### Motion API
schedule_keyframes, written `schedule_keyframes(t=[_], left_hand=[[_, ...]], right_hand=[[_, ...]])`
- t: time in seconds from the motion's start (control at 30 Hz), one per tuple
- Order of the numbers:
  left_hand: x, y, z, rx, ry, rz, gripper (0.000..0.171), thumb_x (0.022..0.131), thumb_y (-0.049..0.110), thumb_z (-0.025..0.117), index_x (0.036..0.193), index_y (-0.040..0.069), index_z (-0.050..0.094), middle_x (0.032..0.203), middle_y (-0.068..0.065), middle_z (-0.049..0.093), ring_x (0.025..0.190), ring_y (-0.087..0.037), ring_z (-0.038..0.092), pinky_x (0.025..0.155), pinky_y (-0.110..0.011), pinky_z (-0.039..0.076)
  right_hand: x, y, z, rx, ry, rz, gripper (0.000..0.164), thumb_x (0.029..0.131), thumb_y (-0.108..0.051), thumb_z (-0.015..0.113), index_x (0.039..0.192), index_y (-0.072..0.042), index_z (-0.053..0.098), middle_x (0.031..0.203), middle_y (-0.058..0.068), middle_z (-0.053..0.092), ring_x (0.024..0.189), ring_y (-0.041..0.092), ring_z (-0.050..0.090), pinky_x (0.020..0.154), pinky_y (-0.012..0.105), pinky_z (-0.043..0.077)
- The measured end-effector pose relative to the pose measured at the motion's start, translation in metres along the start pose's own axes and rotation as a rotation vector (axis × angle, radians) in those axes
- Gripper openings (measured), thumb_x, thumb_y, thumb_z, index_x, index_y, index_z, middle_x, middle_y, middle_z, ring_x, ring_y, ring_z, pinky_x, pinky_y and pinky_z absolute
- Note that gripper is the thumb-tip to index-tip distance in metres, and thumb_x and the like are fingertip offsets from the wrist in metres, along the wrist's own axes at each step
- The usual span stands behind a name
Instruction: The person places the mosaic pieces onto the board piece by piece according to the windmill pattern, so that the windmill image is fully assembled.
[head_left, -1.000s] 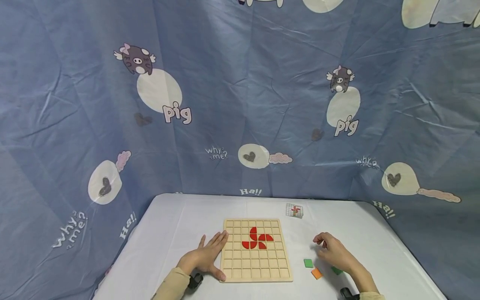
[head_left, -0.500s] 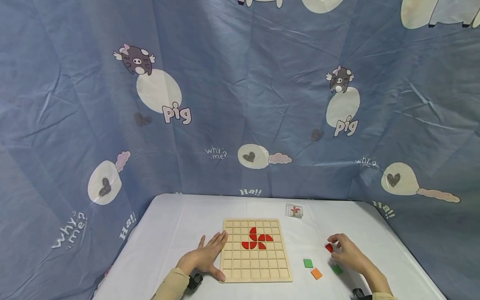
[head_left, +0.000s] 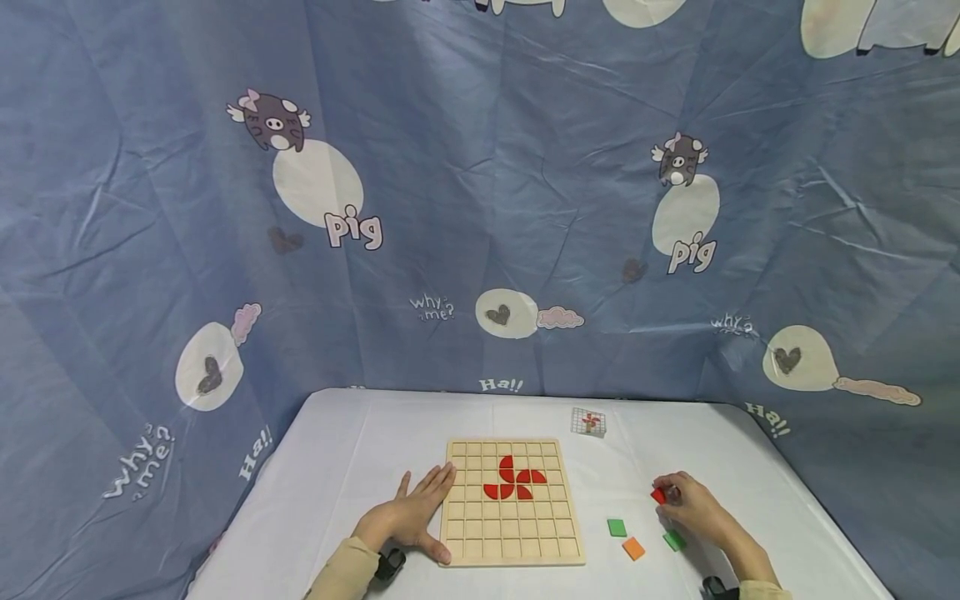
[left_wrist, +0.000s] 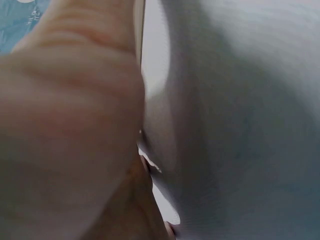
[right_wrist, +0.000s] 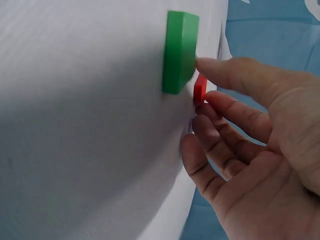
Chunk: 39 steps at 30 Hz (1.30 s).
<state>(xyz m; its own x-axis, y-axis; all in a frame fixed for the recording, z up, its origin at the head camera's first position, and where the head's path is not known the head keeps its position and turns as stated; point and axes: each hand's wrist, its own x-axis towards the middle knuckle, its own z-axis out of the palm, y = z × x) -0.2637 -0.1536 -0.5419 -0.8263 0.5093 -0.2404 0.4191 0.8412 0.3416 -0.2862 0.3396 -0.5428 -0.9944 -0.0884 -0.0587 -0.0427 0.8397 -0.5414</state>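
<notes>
near right on the table (head_left: 360,442): orange tile (head_left: 633,548), near green tile (head_left: 673,541), farther green tile (head_left: 617,527), all loose, off the board.
left hand (head_left: 411,515): flat, fingers spread, nothing gripped; rests along the board's left edge, thumb at near corner.
right hand (head_left: 697,507): fingers half bent, thumb and index around the loose red piece (head_left: 657,495); pinching or only touching, can't tell.
loose red piece: well right of the board, just past the near green tile; on the table or barely off it, unclear.
board (head_left: 510,529): red pinwheel (head_left: 507,490) seated, seven pieces by my count; near arm looks one short. red part mostly done, i'd say; greens and orange unplaced.
card (head_left: 588,422): far side, similar red shape on a grid; lower detail too small.
curtain (head_left: 450,192): blue, pig prints, behind everything.
</notes>
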Motion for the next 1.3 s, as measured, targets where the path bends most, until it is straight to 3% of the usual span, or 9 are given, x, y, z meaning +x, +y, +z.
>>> schedule_keyframes(t=[0.2, 0.47, 0.7, 1.3], left_hand=[[0.0007, -0.0011, 0.0007, -0.014, 0.001, 0.011, 0.138, 0.055, 0.072, 0.073, 0.155, 0.007, 0.005, 0.164, -0.011, 0.002, 0.151, -0.033, 0.007, 0.115, -0.067, 0.000], [0.0009, -0.0027, -0.0012, -0.017, 0.004, 0.029, 0.137, 0.057, 0.073, 0.072, 0.155, 0.006, 0.004, 0.164, -0.013, 0.002, 0.150, -0.034, 0.006, 0.115, -0.068, 0.000], [0.0014, -0.0036, -0.0007, -0.019, -0.002, 0.024, 0.138, 0.056, 0.074, 0.071, 0.155, 0.006, 0.003, 0.164, -0.012, 0.001, 0.151, -0.034, 0.005, 0.115, -0.068, 0.000], [-0.0011, -0.0022, -0.0030, -0.016, -0.002, 0.039, 0.136, 0.059, 0.074, 0.070, 0.155, 0.005, 0.003, 0.163, -0.014, 0.001, 0.150, -0.035, 0.005, 0.114, -0.068, 0.000]], right_hand=[[0.0010, -0.0013, 0.0006, -0.001, 0.010, 0.021, 0.029, 0.077, -0.002, 0.075, 0.105, 0.000, 0.067, 0.096, 0.005, 0.060, 0.086, 0.016, 0.058, 0.075, 0.038, 0.052], [0.0018, -0.0031, -0.0051, -0.018, -0.029, 0.018, 0.029, 0.076, 0.002, 0.072, 0.105, 0.000, 0.069, 0.093, 0.005, 0.060, 0.085, 0.017, 0.056, 0.073, 0.036, 0.052], [0.0033, -0.0025, -0.0033, -0.016, -0.028, 0.050, 0.031, 0.076, -0.006, 0.078, 0.104, 0.001, 0.069, 0.092, 0.004, 0.060, 0.083, 0.016, 0.055, 0.071, 0.034, 0.051], [0.0022, -0.0009, 0.0046, -0.008, 0.069, 0.065, 0.028, 0.074, -0.009, 0.080, 0.097, -0.001, 0.068, 0.091, 0.005, 0.061, 0.079, 0.015, 0.058, 0.069, 0.033, 0.052]])
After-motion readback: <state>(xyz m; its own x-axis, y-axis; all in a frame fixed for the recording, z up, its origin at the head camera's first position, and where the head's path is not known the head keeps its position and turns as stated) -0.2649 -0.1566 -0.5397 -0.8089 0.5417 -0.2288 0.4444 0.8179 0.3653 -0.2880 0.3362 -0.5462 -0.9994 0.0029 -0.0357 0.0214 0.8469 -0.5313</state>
